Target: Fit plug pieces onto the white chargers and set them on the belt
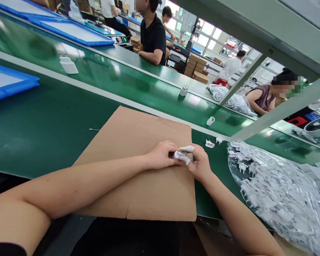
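Note:
Over the brown cardboard sheet (138,138), my left hand (162,155) is closed with its fingertips on a small white plastic part (176,155). My right hand (200,160), with white covers on its thumb and index finger, pinches the same part from the right. The fingers partly hide the part. Two white plug pieces (209,143) (219,139) lie just beyond my right hand on the green table. A clear plastic bag (280,192) full of white plug pieces lies to the right.
Behind a pale rail (96,91), white adapters (68,65) (184,91) (210,121) stand or lie on a green conveyor belt. Blue-edged trays (10,81) (72,32) are at the left. A slanting metal post (280,110) rises at the right. Several people sit or stand beyond the belt.

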A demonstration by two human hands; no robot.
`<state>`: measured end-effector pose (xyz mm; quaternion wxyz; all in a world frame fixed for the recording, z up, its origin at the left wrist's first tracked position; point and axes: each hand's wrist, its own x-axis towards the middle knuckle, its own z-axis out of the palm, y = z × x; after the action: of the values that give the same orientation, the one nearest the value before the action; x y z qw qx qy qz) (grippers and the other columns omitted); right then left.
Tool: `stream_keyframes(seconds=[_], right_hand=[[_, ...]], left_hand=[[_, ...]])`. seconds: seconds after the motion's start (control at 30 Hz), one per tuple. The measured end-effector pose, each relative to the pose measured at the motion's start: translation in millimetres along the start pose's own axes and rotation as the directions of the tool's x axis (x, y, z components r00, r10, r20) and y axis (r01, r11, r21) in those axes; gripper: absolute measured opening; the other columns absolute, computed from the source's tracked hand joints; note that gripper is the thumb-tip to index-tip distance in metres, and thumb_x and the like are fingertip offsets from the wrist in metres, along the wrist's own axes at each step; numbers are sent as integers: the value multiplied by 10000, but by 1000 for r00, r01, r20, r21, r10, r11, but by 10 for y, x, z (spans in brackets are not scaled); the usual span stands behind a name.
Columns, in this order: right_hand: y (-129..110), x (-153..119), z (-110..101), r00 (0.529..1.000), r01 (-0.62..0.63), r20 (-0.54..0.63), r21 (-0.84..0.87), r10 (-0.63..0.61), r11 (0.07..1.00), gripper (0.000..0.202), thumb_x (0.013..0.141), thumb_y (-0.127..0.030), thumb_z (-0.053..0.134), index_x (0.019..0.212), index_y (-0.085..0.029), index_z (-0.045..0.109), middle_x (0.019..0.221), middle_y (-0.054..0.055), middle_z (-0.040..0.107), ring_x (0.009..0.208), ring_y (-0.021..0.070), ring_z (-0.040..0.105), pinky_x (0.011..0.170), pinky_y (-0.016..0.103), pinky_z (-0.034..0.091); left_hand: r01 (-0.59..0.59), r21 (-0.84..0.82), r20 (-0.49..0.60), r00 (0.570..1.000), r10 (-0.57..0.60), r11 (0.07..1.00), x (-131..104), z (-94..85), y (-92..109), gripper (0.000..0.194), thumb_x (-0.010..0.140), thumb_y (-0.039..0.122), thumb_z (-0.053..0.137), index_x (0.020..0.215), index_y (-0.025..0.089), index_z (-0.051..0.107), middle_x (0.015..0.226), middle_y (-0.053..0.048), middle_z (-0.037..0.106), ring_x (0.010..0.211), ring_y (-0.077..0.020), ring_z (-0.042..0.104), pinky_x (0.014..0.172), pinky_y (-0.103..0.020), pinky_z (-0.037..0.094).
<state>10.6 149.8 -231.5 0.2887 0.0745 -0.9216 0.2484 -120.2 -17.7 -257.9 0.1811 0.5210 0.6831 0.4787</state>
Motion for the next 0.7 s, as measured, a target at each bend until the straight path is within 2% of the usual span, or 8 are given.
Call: stream_keyframes(seconds=[0.1,0.2,0.27,0.33,0.43,0.53,0.6,0.7], right_hand=[[55,-31,25,1000,26,10,63,-26,998,263,839,-160,594,1035,-279,722,900,2,762,844,204,708,1141,522,449],[50,-87,88,999,-31,-15,126,33,991,257,863,-223,614,1086,-282,727,980,9,776,931,209,717,1195,536,389],[26,-122,151,990,-119,-49,189,131,975,349,873,-274,653,1219,-283,699,1061,34,775,1005,223,716,1167,515,426],[29,-137,192,975,-184,-61,298,212,936,538,874,-321,695,1400,-271,590,1139,65,757,1023,227,716,1091,472,499],[164,-113,125,951,-191,-161,366,264,911,617,935,-382,652,1506,-252,457,1248,109,702,1100,234,692,1061,451,512],[444,-84,-85,872,-337,-348,80,343,938,467,974,-360,585,1414,-206,553,1312,167,632,1225,307,601,1095,526,455],[634,-79,-220,813,-527,-389,-175,433,832,471,933,-308,636,1376,-152,602,1363,227,569,1264,387,534,1072,579,437],[779,-94,-314,742,-669,-289,-381,605,638,468,886,-141,636,1354,-124,649,1348,251,553,1208,411,538,1011,545,463]], left_hand=[[21,-9,10,1000,-21,1000,0,10,-7,253,784,452,830,904,231,795,987,-46,753,1041,-264,629,921,-363,484],[17,3,21,1000,-17,1000,3,15,19,270,784,454,823,916,222,785,996,-52,745,1048,-270,630,937,-371,488],[3,-58,17,1000,-2,998,-10,35,39,332,784,420,820,1032,206,762,1059,-61,741,1038,-260,645,950,-374,499],[29,-176,33,999,-23,984,-29,63,45,441,801,412,799,1171,186,713,1116,-76,735,1015,-245,666,933,-369,521],[136,-242,54,991,-126,961,11,59,13,469,821,462,766,1169,156,698,1054,-87,744,921,-231,684,858,-359,545],[172,-121,-53,982,-179,978,268,-68,-53,490,763,488,795,1118,159,720,1040,-87,752,910,-245,682,848,-366,541],[191,-13,-153,970,-191,981,573,-214,-102,485,740,480,790,1102,164,724,1044,-83,756,916,-251,679,845,-362,536],[276,200,-304,929,-209,940,1070,-447,-165,383,760,432,725,1032,162,714,994,-78,757,890,-247,671,824,-341,518]])
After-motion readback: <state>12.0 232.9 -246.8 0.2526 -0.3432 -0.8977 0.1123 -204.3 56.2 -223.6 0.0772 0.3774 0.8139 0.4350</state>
